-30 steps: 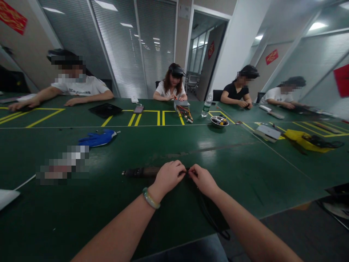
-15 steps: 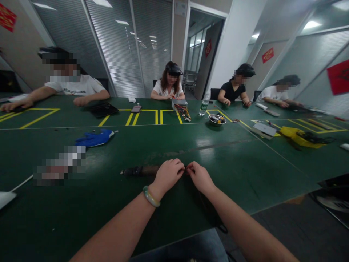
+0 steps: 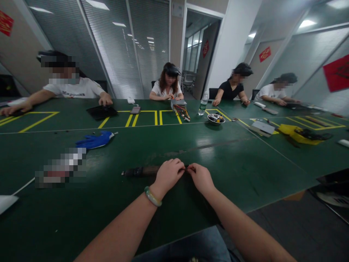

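Note:
My left hand and my right hand meet at the fingertips over the green table. Both pinch a thin dark strand, too small to make out well. Just left of my left hand lies a dark cylindrical tool with a brown sleeve, partly hidden behind that hand. A pale green bangle circles my left wrist.
A blue glove and a pixelated patch lie to my left. Across the table are a metal bowl, a water bottle, and a box with wires. Several co-workers sit beyond. Floor lies past the right edge.
The whole view has turned slightly and levelled, so the room slides left. My hands stay together at the strand. The co-worker at far left has moved a hand onto the black pad.

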A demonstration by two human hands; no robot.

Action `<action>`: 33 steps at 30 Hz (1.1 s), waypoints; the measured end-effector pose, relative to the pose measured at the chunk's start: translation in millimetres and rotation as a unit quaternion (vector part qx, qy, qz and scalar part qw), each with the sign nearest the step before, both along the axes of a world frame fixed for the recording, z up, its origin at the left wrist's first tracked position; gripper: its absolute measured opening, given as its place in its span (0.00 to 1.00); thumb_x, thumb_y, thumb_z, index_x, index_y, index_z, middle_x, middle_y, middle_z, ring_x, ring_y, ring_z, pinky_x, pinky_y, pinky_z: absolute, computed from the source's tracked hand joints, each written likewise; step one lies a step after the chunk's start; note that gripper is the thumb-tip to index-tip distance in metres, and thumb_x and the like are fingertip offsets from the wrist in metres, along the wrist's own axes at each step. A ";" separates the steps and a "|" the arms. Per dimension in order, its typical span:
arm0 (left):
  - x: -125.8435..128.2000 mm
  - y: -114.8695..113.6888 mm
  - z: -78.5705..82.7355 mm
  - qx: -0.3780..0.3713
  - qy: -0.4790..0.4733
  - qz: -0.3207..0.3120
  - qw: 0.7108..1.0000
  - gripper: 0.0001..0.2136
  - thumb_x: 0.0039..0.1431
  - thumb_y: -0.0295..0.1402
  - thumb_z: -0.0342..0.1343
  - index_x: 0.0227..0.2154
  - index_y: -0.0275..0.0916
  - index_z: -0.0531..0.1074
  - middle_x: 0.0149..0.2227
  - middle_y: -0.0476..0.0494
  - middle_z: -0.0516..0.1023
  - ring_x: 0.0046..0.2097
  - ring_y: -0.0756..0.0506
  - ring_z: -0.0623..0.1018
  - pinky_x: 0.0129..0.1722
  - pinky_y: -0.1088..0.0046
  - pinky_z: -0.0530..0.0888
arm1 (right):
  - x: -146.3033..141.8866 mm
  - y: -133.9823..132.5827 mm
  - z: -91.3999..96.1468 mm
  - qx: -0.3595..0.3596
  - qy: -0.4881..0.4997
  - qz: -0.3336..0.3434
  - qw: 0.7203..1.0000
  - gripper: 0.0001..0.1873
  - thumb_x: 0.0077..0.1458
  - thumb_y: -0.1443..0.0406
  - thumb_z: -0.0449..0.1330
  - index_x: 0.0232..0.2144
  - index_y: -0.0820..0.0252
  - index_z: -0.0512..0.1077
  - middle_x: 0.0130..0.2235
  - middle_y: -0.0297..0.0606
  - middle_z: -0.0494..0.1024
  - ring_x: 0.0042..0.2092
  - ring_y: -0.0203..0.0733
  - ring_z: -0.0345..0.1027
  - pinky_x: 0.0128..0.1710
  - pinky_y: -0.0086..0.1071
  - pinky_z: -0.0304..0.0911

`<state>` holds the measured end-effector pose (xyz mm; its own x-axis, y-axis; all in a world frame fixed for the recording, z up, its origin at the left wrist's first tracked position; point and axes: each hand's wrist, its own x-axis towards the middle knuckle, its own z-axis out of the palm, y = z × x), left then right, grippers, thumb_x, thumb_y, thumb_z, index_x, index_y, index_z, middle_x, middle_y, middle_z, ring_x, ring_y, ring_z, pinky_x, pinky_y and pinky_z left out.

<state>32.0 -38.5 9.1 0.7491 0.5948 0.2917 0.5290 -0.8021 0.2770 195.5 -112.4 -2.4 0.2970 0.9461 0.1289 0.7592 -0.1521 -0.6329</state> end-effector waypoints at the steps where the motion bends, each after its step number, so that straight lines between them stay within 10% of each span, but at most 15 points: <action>1: 0.2 -0.2 0.0 0.001 0.001 0.001 1.000 0.04 0.62 0.34 0.55 0.37 0.43 0.73 0.41 0.47 0.72 0.43 0.45 0.71 0.42 0.68 0.66 | -0.9 0.0 0.0 -0.002 0.003 -0.006 1.000 0.06 0.59 0.65 0.57 0.34 0.55 0.76 0.34 0.32 0.78 0.36 0.37 0.70 0.36 0.28 0.58; 7: 3.0 -2.0 -0.6 0.007 0.008 0.011 1.000 0.04 0.63 0.33 0.53 0.36 0.41 0.72 0.41 0.46 0.72 0.43 0.45 0.71 0.42 0.68 0.66 | -4.7 3.3 0.3 -0.024 0.006 -0.020 0.999 0.06 0.59 0.66 0.57 0.32 0.56 0.74 0.32 0.32 0.78 0.34 0.37 0.70 0.34 0.28 0.57; 13: 6.1 -1.5 -3.2 0.021 0.009 0.012 1.000 0.02 0.62 0.31 0.54 0.35 0.42 0.71 0.39 0.47 0.72 0.43 0.44 0.71 0.42 0.67 0.66 | -1.3 10.4 0.2 -0.024 -0.015 0.024 0.999 0.21 0.58 0.70 0.56 0.54 0.58 0.66 0.33 0.32 0.79 0.37 0.38 0.72 0.37 0.27 0.60; 26: 4.1 -13.7 7.3 0.027 -0.065 -0.013 0.997 0.09 0.59 0.28 0.54 0.42 0.41 0.68 0.46 0.44 0.72 0.49 0.43 0.71 0.51 0.63 0.66 | -1.2 22.8 9.7 -0.091 -0.142 0.048 0.985 0.11 0.57 0.69 0.56 0.40 0.59 0.75 0.37 0.42 0.79 0.41 0.44 0.73 0.41 0.30 0.61; 33: -6.0 -20.6 14.1 -0.057 -0.041 -0.111 0.991 0.10 0.61 0.29 0.50 0.45 0.41 0.68 0.40 0.47 0.74 0.37 0.49 0.74 0.38 0.73 0.68 | 10.9 33.1 11.0 -0.088 -0.132 0.013 0.987 0.10 0.58 0.64 0.58 0.41 0.55 0.76 0.38 0.39 0.79 0.42 0.43 0.73 0.42 0.29 0.61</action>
<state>26.0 -59.1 23.2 0.8414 0.4513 0.2973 0.3157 -0.8570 0.4074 206.4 -79.4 8.6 0.2508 0.9675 0.0307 0.8990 -0.2211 -0.3779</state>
